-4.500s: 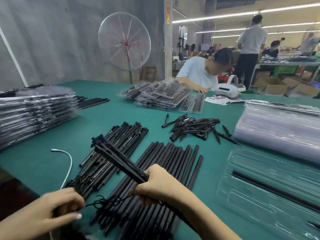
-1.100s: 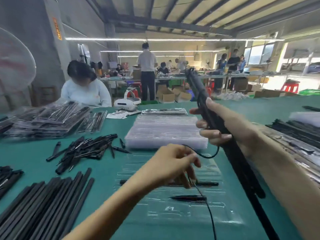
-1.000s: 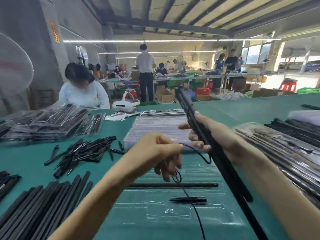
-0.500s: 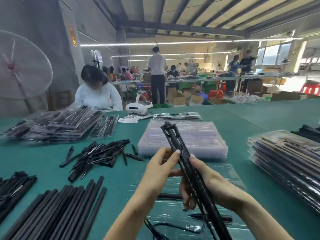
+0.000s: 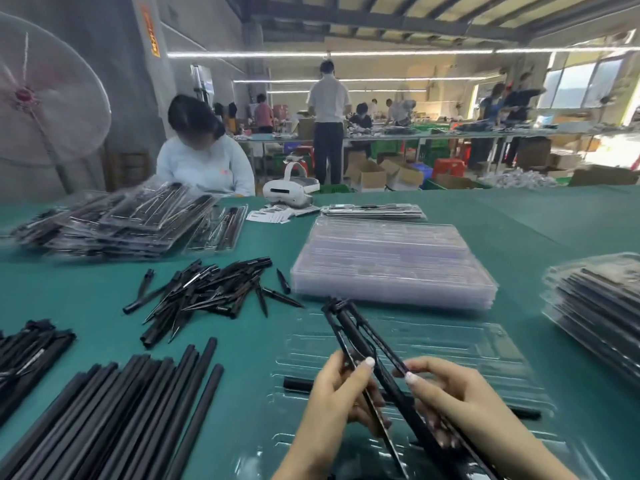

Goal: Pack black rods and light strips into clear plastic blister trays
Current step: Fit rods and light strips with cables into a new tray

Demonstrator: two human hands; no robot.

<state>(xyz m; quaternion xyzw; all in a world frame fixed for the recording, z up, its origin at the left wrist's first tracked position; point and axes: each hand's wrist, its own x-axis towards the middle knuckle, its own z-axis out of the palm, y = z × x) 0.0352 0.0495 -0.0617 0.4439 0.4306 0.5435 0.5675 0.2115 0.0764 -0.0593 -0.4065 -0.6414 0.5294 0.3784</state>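
Factory packing hall. Long green bench (image 5: 519, 230) carries stacked clear blister trays (image 5: 391, 268), packed trays (image 5: 114, 223) and loose black rods (image 5: 114, 420). Other workers (image 5: 327, 123) stand at further benches under strip lights (image 5: 346, 53), with cardboard boxes (image 5: 369, 174) and crates on the floor.

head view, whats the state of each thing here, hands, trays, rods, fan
left hand: grips one light strip
right hand: pinches another strip of the bundle
light strip bundle: held above the tray, fanned apart
open blister tray: flat, one black rod seated
empty tray stack: unfilled
packed trays: filled, piled
loose rods: lying unpacked
fan: blades blurred, spinning
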